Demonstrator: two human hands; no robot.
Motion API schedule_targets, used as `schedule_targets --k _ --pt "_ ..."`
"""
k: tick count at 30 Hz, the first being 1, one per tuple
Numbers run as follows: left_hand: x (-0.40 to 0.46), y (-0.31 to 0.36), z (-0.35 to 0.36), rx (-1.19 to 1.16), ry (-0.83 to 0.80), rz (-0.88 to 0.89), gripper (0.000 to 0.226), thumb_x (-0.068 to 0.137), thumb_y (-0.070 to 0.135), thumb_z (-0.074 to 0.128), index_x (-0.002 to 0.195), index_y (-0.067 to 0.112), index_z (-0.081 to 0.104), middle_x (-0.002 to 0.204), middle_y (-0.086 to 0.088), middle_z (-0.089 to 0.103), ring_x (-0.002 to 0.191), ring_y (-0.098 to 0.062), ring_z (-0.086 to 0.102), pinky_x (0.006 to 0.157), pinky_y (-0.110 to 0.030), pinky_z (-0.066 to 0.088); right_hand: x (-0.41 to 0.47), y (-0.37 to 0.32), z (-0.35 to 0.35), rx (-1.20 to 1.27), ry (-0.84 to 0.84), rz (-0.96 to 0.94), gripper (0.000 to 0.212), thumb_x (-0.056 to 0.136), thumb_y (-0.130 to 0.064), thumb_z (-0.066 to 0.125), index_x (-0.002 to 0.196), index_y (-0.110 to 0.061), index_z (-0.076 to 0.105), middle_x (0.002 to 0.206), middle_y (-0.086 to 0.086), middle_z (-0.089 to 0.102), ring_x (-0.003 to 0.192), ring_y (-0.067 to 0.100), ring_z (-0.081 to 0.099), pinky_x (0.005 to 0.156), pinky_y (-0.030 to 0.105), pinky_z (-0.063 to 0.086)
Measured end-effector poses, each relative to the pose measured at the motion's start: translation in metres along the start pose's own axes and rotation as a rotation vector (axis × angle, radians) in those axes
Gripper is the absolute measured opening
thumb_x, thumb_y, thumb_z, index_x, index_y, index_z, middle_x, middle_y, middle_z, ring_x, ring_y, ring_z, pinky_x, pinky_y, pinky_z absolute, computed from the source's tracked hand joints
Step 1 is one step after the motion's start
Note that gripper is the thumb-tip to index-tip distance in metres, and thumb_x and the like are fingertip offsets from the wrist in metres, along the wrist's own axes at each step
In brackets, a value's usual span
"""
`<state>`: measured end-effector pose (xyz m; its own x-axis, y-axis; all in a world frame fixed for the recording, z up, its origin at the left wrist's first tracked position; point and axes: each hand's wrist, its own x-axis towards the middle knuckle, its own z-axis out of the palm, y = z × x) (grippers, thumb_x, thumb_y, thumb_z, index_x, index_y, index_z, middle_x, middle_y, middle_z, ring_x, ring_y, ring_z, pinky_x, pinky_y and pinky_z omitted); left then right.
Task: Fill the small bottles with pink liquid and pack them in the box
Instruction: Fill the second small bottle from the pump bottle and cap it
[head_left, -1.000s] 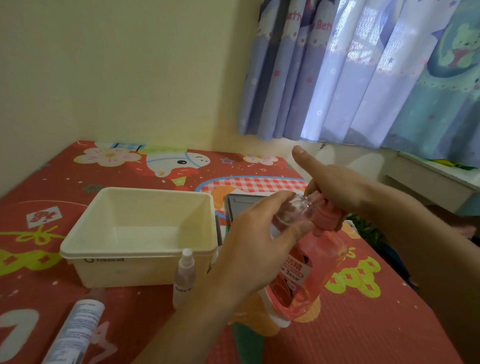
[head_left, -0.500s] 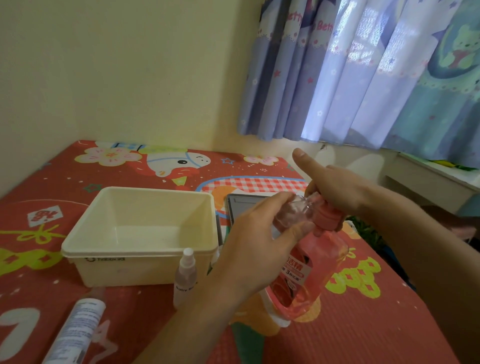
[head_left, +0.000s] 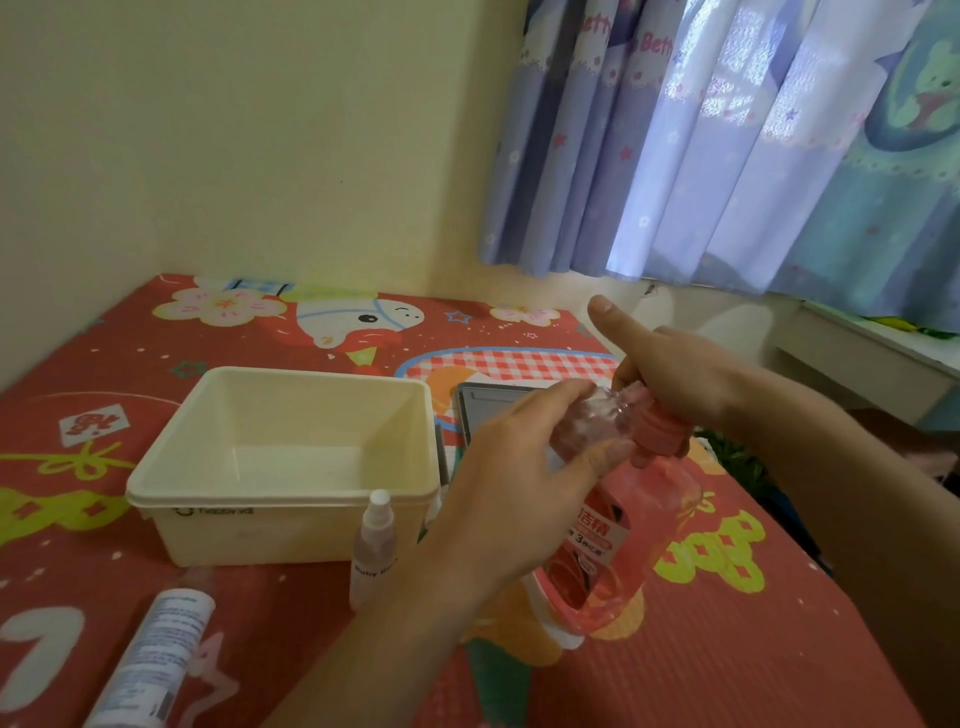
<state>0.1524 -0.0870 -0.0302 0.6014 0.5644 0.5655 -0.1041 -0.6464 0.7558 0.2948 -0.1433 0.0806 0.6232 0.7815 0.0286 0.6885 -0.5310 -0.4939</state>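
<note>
Your left hand (head_left: 511, 483) grips the small bottle (head_left: 582, 421) tilted nearly sideways, mouth aimed right at the spout of the pump (head_left: 655, 434) on the pink bottle (head_left: 615, 540), which leans on the mat; your right hand (head_left: 670, 371) curls over the pump head with its index finger sticking out, so pumping turns on mouth and spout staying lined up. Spout tip and bottle mouth are hidden behind your fingers (head_left: 597, 457), fill level unreadable. The box (head_left: 280, 499) sits left, a capped small bottle (head_left: 374, 545) just before it.
</note>
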Motion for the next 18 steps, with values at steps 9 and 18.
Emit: schedule_targets --k 9,18 --pt "0.0 0.002 0.0 0.01 0.018 -0.002 0.049 0.089 0.058 0.062 0.134 0.042 0.048 0.105 0.044 0.052 0.107 0.026 0.047 0.082 0.004 0.036 -0.003 -0.007 -0.014 0.104 -0.165 0.088 0.101 0.065 -0.096 0.026 0.079 -0.008 0.074 0.041 -0.007 0.053 0.039 0.013 0.056 0.047 0.034 0.056" --pt "0.0 -0.001 0.0 0.001 0.008 0.005 0.051 0.09 0.053 0.065 0.135 0.032 0.056 0.106 0.036 0.056 0.105 0.024 0.049 0.085 0.003 0.034 -0.001 0.0 0.001 -0.001 0.002 0.027 0.092 0.081 -0.085 0.02 0.099 -0.01 0.07 0.083 0.0 0.063 0.073 0.013 0.056 0.078 0.034 0.037"
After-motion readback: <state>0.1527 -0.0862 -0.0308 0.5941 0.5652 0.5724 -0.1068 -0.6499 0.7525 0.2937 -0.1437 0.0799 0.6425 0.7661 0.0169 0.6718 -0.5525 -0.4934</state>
